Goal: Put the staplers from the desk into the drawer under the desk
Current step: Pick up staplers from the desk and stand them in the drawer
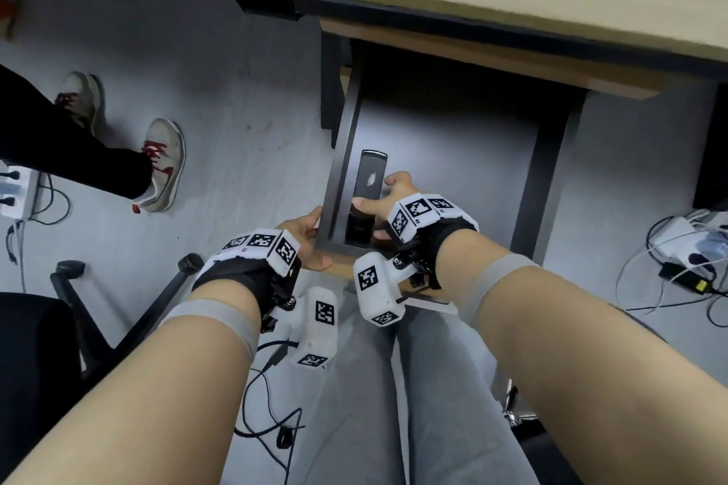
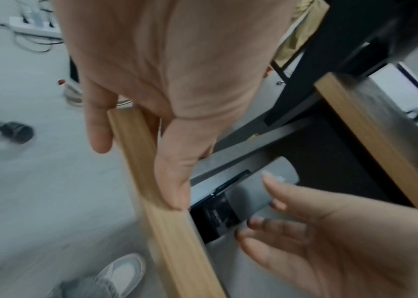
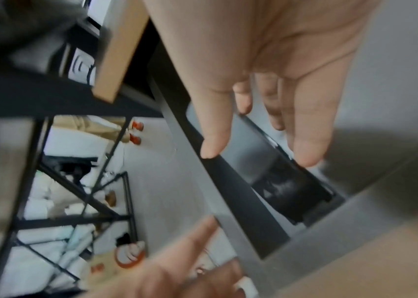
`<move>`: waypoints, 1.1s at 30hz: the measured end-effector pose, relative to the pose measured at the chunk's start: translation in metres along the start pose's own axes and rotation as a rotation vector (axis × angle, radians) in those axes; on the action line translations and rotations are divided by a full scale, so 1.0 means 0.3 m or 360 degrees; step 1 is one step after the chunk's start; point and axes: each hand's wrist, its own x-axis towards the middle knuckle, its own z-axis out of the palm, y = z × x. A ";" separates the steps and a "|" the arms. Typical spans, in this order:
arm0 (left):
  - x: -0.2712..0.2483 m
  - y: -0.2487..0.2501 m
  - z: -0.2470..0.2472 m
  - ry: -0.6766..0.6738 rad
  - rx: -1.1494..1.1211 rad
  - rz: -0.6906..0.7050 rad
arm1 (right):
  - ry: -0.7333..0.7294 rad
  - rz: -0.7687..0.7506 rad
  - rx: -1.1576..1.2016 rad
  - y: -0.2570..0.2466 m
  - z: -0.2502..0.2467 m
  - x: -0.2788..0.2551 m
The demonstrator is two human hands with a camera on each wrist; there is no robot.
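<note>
Right hand [image 1: 398, 205] grip loosely apart over stapler [image 1: 368, 185] in drawer [image 1: 543, 169], left hand [image 1: 307, 244] clamped on drawer front [image 2: 167, 227]

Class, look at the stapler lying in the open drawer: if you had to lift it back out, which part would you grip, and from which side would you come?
Grip the stapler across its narrow width at mid-body, coming from above and from its right. It lies flat and lengthwise against the drawer's left wall, so that side looks closed off; the right hand already reaches it from the open side, while the left hand holds the drawer front.
</note>
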 end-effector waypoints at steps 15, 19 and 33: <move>-0.542 0.922 0.003 0.0284 -0.0342 0.1038 | 0.0243 -0.0522 0.0994 -0.127 -0.698 -0.589; -0.536 1.088 0.085 0.0288 -0.0319 0.0985 | 0.0413 -0.0541 0.1121 -0.094 -0.857 -0.627; -0.314 1.636 0.464 0.0914 0.0404 0.0637 | 0.0948 -0.0743 0.1097 0.060 -1.516 -0.519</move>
